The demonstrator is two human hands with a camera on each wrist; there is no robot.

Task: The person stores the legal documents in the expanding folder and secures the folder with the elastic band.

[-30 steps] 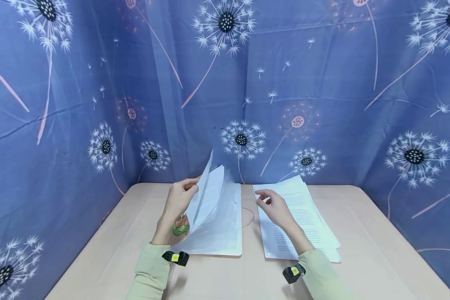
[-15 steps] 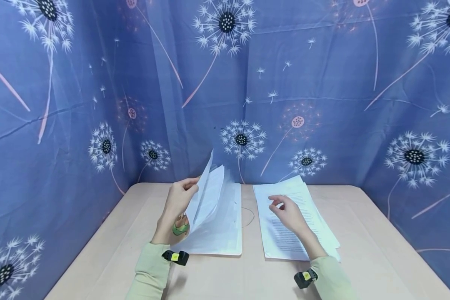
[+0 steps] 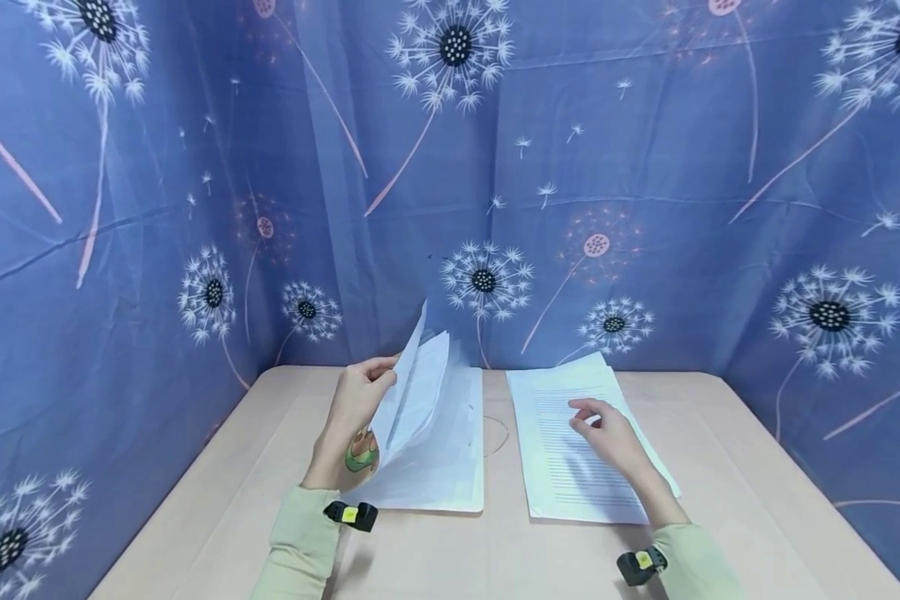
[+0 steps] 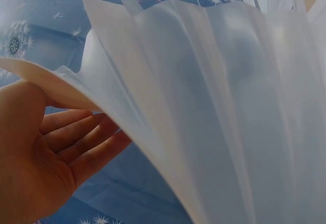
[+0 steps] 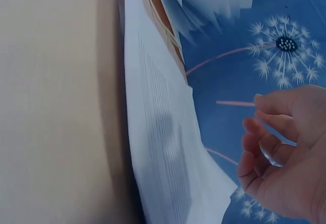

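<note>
Pinches the raised cover point(image 4: 69, 91) of the folder point(image 3: 453, 467) between thumb and fingers of the left hand point(image 3: 352, 404). Hovers with the right hand point(image 3: 607, 433) above the papers point(image 3: 543, 467), fingers loosely curled, with nothing visible in the grasp. Holds the folder's clear sleeves point(image 4: 204, 81) fanned partly upright on the left, leaving the rest flat; cannot tell how many are raised. Has the papers lying on the table point(image 3: 412, 558) in a slightly skewed pile, printed side up, to the right of the folder and apart from it. Faces a blue curtain point(image 3: 645, 142) behind.

Seems to be at the step of keeping the folder open while turning to the papers. Probably calls next for a steady left hold and a light fingertip pinch on one sheet's edge, without dragging those underneath.

Shows the right hand farther right than a second ago, well in from the papers' left edge; shows no clear change in left hand or folder.
</note>
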